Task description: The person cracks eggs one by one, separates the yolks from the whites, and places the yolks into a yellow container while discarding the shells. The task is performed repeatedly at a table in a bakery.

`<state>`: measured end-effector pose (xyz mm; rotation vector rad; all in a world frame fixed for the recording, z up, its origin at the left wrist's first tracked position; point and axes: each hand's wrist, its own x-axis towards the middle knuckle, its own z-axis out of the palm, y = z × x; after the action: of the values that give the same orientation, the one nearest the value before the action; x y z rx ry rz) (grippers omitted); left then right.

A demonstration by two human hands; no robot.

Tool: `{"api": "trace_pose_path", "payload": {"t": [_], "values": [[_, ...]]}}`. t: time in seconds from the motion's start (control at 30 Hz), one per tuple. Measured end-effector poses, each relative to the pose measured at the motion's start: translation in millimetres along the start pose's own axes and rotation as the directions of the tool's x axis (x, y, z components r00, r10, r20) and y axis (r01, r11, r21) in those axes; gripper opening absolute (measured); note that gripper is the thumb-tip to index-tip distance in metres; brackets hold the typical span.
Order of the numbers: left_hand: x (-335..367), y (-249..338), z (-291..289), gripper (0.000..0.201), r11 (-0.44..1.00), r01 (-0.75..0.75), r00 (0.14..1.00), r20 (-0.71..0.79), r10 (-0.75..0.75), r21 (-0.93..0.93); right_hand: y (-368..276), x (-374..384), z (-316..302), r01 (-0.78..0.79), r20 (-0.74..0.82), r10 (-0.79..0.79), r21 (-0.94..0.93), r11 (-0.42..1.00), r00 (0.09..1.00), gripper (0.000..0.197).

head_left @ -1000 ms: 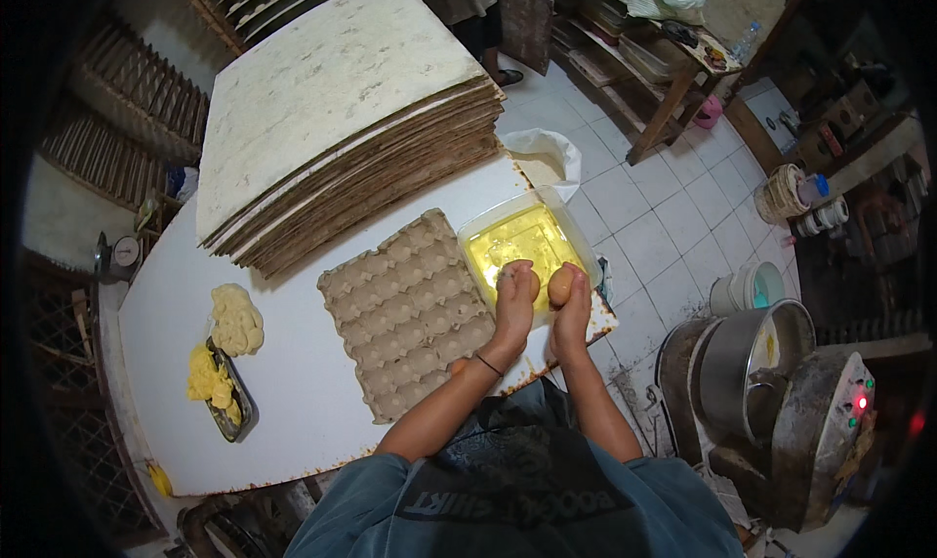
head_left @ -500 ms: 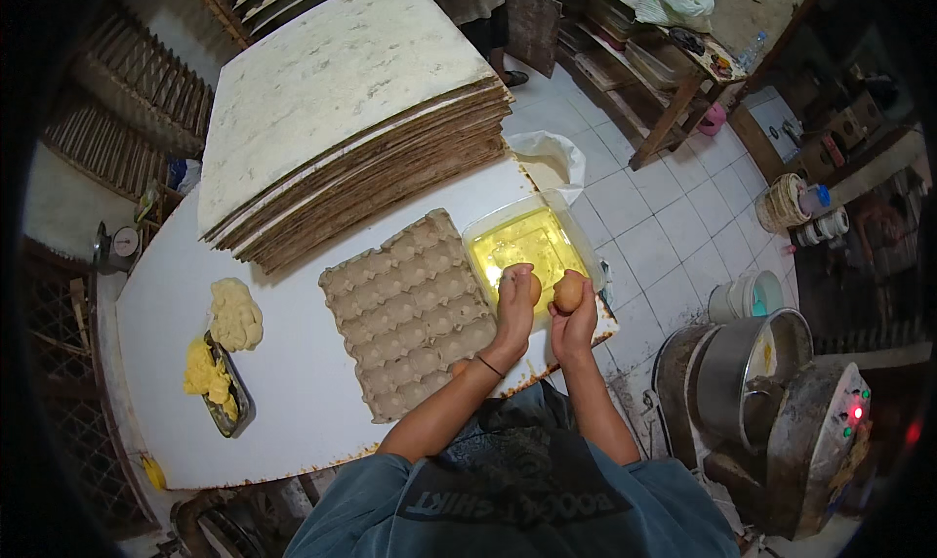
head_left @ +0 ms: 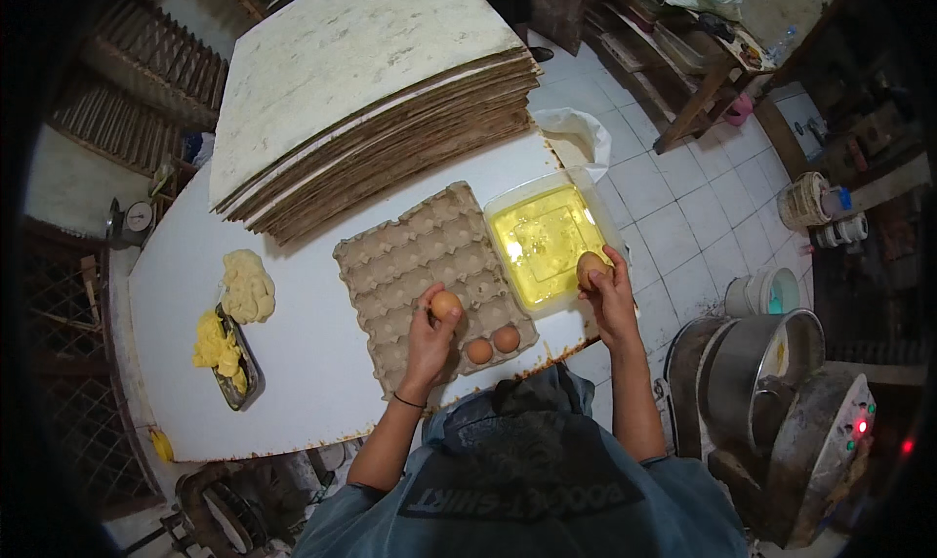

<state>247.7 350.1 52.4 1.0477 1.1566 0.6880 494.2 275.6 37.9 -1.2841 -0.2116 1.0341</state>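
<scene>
A brown egg is held in my left hand, above the grey cardboard egg tray. My right hand grips another brown egg at the right edge of a clear plastic tub. Bright yellow liquid with paler blobs lies inside the tub. Two more brown eggs, one egg beside another egg, sit in the tray's near right corner. The rest of the cups that I can see hold nothing.
A tall stack of floured boards fills the back of the white table. Pale dough and a dark pan with yellow paste lie at left. A steel mixer bowl stands at right; a white sack is behind the tub.
My hands have moved apart: the left went left over the tray with its egg, the right shifted to the tub's right edge. Two eggs in the tray are now uncovered. The view has shifted slightly.
</scene>
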Motion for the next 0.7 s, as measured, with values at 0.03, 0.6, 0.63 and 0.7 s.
{"api": "trace_pose_path", "payload": {"t": [0.03, 0.6, 0.63, 0.7], "values": [[-2.0, -11.0, -0.5, 0.044, 0.994, -0.086, 0.996, 0.021, 0.084, 0.071, -0.9, -0.4, 0.8, 0.029, -0.003, -0.030, -0.067, 0.997, 1.000, 0.035], [28.6, 20.8, 86.2, 0.034, 0.864, -0.414, 0.878, 0.377, 0.295, 0.287, -19.4, -7.4, 8.2, 0.077, 0.326, 0.010, -0.254, 0.964, 0.945, 0.043], [31.6, 25.3, 91.5, 0.036, 0.916, -0.337, 0.876, 0.429, 0.220, 0.217, -20.1, -6.5, 8.5, 0.098, 0.338, -0.001, -0.270, 0.958, 0.941, 0.042], [41.6, 18.9, 95.6, 0.042, 0.938, -0.301, 0.844, 0.506, 0.179, 0.170, -23.8, -4.6, 8.5, 0.108, 0.348, 0.007, -0.309, 0.945, 0.937, 0.042]]}}
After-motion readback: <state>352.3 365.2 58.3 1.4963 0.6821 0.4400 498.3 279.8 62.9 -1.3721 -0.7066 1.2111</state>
